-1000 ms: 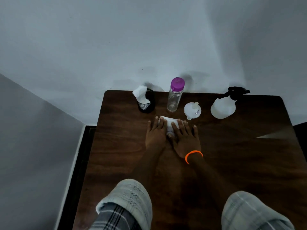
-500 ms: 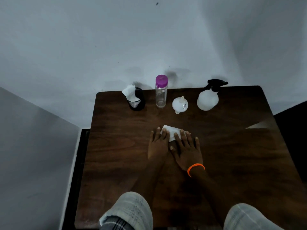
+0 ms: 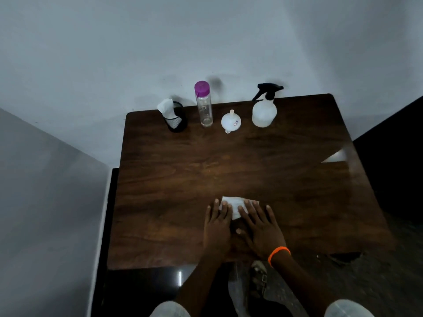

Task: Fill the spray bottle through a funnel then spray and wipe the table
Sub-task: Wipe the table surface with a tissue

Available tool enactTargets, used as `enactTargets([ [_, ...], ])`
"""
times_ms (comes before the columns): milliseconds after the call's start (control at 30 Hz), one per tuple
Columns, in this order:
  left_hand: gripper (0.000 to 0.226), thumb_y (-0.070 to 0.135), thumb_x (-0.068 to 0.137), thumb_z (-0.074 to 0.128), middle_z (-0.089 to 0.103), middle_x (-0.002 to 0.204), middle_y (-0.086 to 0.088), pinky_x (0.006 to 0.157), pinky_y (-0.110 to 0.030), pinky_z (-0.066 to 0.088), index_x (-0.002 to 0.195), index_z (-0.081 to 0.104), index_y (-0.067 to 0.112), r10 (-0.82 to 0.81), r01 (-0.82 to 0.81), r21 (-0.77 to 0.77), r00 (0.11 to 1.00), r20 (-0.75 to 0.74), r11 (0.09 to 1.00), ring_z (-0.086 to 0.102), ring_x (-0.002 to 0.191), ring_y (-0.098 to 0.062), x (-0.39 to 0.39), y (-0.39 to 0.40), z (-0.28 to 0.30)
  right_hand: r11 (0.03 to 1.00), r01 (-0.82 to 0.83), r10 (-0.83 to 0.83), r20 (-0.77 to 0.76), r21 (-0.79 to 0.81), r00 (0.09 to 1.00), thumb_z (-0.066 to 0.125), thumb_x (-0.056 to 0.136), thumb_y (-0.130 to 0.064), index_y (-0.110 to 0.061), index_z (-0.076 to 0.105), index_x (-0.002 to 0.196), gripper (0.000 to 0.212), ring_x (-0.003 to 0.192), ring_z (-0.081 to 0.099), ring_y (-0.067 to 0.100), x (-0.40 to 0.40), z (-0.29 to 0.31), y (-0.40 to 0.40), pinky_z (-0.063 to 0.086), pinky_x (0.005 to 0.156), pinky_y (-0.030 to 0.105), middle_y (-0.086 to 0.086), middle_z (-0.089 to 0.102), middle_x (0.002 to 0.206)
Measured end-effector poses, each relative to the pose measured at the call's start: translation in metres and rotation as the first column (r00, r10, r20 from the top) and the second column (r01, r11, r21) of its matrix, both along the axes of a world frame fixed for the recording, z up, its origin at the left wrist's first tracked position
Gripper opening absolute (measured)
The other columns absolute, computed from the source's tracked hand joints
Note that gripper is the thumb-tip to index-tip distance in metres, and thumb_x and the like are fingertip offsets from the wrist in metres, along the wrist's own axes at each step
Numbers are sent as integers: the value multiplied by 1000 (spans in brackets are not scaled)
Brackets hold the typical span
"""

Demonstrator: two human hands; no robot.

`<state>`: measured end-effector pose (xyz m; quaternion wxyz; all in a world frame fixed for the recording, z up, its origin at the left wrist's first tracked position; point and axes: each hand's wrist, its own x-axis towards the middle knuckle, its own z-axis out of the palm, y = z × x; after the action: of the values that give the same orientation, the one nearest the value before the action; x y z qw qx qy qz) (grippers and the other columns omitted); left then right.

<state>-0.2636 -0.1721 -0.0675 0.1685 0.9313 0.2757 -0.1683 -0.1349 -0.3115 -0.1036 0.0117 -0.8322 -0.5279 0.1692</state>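
A white tissue [image 3: 235, 203] lies flat on the dark wooden table [image 3: 174, 184], near its front edge. My left hand [image 3: 217, 227] and my right hand [image 3: 261, 227], which wears an orange wristband, press side by side on it with fingers spread flat. Most of the tissue is hidden under my fingers. Along the back edge stand a white spray bottle [image 3: 264, 112] with a black trigger head, a white funnel [image 3: 230, 121] lying mouth down, and a clear bottle [image 3: 204, 106] with a purple cap.
A black mesh cup [image 3: 176, 121] holding tissues stands at the back left corner. The wall runs right behind the table. Dark floor lies to the right and in front, and my foot [image 3: 257, 277] shows below the front edge.
Both hands have dragged the tissue from near the funnel back toward the table's front edge. The view has pulled back and shows more of the table.
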Motion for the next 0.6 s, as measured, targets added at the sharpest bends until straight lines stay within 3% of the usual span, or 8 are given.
enactTargets([
  [100, 77, 61, 78, 66, 53, 148, -9, 114, -50, 23, 139, 59, 15, -39, 39, -37, 999, -12, 999, 43, 143, -35, -8, -42, 5, 1000, 20, -20, 6, -13, 1000, 28, 99, -64, -34, 16, 160, 69, 156, 12, 24, -7, -1, -40, 16, 122, 56, -3, 11, 169],
  [200, 60, 48, 88, 43, 61, 141, -8, 111, -47, 28, 132, 66, 15, -80, 78, -59, 996, -36, 995, 47, 139, -31, -2, -76, 12, 996, 91, -91, 10, -25, 996, 31, 99, -62, -36, 15, 159, 68, 156, 12, 22, -11, 3, -71, 17, 121, 56, -4, 13, 168],
  [333, 62, 43, 89, 44, 55, 146, -12, 115, -51, 39, 137, 60, 8, -86, 82, -44, 992, -98, 996, 33, 147, -31, 17, -91, 10, 985, 171, -170, 8, -26, 985, 34, 98, -58, -38, 15, 159, 67, 155, 13, 19, -6, 7, -86, 16, 122, 54, -5, 16, 168],
  [400, 67, 44, 94, 38, 40, 157, -14, 121, -54, 25, 147, 48, 5, -70, 63, -57, 990, -125, 996, 17, 152, -33, 26, -86, 9, 981, 189, -189, -1, -33, 982, 34, 99, -57, -38, 14, 159, 66, 155, 12, 18, 1, 8, -82, 16, 122, 54, -7, 14, 168],
  [500, 80, 51, 94, 13, 10, 167, -15, 124, -54, -5, 158, 20, 3, -90, 86, -32, 988, -127, 996, -6, 155, -34, 43, -71, 13, 979, 196, -196, 2, -48, 981, 28, 100, -59, -40, 11, 159, 65, 156, 10, 19, 16, 6, -68, 14, 122, 53, -7, 10, 169],
  [533, 83, 53, 93, 9, 5, 168, -16, 124, -54, -8, 159, 15, 3, -89, 88, -13, 989, -118, 996, -9, 155, -34, 49, -63, 15, 980, 195, -196, -2, -48, 981, 27, 100, -60, -39, 12, 159, 65, 155, 11, 19, 21, 5, -61, 14, 122, 53, -7, 11, 169],
  [600, 79, 53, 99, 21, -3, 168, -15, 124, -54, -10, 160, 9, 3, -81, 83, 11, 988, -132, 996, -12, 155, -34, 62, -46, 16, 981, 187, -188, -12, -41, 982, 28, 99, -59, -38, 17, 159, 64, 155, 15, 20, 33, 3, -45, 13, 121, 53, -6, 13, 168],
])
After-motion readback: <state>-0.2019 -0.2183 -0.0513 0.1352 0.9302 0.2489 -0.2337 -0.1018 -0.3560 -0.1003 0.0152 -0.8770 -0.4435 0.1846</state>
